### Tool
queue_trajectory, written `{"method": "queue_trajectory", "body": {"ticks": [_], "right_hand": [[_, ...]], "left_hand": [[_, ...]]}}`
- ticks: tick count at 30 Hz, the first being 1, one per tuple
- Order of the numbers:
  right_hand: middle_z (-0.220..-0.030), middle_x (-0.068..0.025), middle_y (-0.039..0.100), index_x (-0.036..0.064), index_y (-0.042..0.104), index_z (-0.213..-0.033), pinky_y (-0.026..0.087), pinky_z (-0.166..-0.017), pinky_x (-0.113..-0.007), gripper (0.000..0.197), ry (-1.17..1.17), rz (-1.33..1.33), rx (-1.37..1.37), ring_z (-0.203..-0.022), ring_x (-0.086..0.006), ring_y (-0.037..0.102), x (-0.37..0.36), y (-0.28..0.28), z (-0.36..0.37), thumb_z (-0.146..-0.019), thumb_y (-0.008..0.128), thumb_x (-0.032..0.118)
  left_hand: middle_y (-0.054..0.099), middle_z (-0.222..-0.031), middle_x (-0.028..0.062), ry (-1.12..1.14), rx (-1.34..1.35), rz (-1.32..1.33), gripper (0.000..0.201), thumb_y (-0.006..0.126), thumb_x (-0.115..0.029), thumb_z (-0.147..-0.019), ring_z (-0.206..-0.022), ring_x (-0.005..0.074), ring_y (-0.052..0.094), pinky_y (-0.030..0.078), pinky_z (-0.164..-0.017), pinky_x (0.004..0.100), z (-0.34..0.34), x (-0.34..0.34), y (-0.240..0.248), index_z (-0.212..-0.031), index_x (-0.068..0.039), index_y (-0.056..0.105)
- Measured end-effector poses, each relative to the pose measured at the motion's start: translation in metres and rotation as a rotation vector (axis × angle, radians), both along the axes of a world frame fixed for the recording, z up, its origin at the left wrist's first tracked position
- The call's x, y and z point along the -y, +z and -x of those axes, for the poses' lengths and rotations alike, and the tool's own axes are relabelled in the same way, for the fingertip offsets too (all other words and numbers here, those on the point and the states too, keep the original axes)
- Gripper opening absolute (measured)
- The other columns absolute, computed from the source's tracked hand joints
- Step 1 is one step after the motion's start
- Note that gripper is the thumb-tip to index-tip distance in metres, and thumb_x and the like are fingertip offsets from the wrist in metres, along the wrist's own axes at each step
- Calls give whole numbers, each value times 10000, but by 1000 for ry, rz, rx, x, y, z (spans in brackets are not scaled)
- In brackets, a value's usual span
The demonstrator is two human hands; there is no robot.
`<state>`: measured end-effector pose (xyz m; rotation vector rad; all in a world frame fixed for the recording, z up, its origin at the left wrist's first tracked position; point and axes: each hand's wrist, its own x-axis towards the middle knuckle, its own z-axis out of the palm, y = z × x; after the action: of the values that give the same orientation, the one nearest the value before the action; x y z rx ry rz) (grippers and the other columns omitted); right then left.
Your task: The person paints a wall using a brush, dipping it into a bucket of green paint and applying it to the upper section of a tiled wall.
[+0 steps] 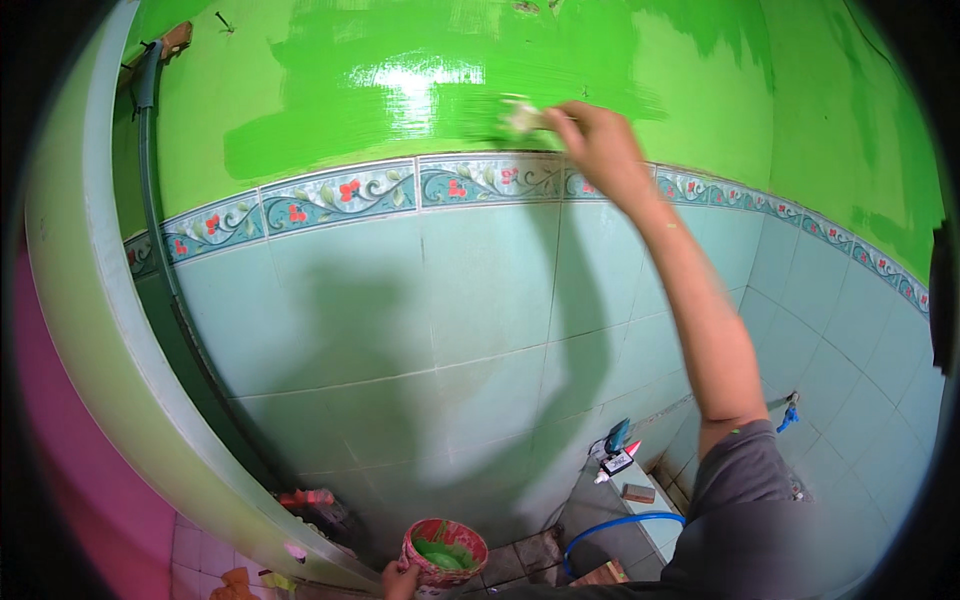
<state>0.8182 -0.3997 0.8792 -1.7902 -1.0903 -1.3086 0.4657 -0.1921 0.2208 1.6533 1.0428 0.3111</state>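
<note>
My right hand [604, 150] is raised on an outstretched arm, its fingers closed on the handle of a paintbrush [520, 117]. The brush, blurred by motion, is at the green wall [320, 115] just above a floral tile border [340, 192]. Wet, glossy darker green paint covers part of that wall over a lighter green. At the lower edge my left hand [400, 580] grips the side of a red, paint-smeared bucket [411, 542]. Green paint [445, 555] lies inside it. Part of the left hand is cut off by the picture's edge.
Pale blue tiles [490, 265] cover the lower wall. A ledge at lower right carries a small bottle [615, 464] and a brownish block [638, 493]. Nearby are a blue hose [600, 524] and a blue tap [788, 414]. A door frame [150, 380] and pipe [150, 170] stand left.
</note>
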Motion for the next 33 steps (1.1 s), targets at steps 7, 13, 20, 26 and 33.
{"method": "queue_trajectory", "body": {"ticks": [7,13,20,26,33], "right_hand": [[-823,-220,657,15,681,-924,495,-702,-459,282,-498,-51,-27,-768,-398,628,177,5,-104,-911,542,260],[-750,-229,634,5,619,-800,487,-670,-495,315,-747,-41,56,-724,-415,620,180,20,-105,-929,482,258],[-736,-213,644,-7,609,-763,531,-602,-442,72,-497,120,312,-694,-364,657,-15,11,3,-762,549,32],[-747,-212,655,-4,614,-738,539,-601,-419,57,-201,144,407,-694,-343,666,-137,14,128,-738,557,3],[-716,-233,648,-22,623,-725,536,-600,-421,127,135,180,387,-659,-371,656,-229,36,203,-790,541,49]], "left_hand": [[571,-727,43,-25,7,-85,333,658,-340,-877,-622,150,521,431,-550,314,-24,-1,-6,-919,-20,578],[585,-739,54,-15,81,-24,299,650,-311,-883,-597,152,547,440,-517,311,-32,10,-7,-912,-23,575],[613,-751,66,92,146,14,270,662,-268,-875,-597,151,585,453,-519,302,-8,16,-22,-901,-11,583],[618,-729,68,161,191,-93,259,704,-255,-757,-646,146,574,465,-580,309,16,30,-17,-794,-21,598],[611,-732,71,305,213,-57,311,728,-288,-676,-692,165,572,473,-644,333,54,47,19,-758,-28,579]]}}
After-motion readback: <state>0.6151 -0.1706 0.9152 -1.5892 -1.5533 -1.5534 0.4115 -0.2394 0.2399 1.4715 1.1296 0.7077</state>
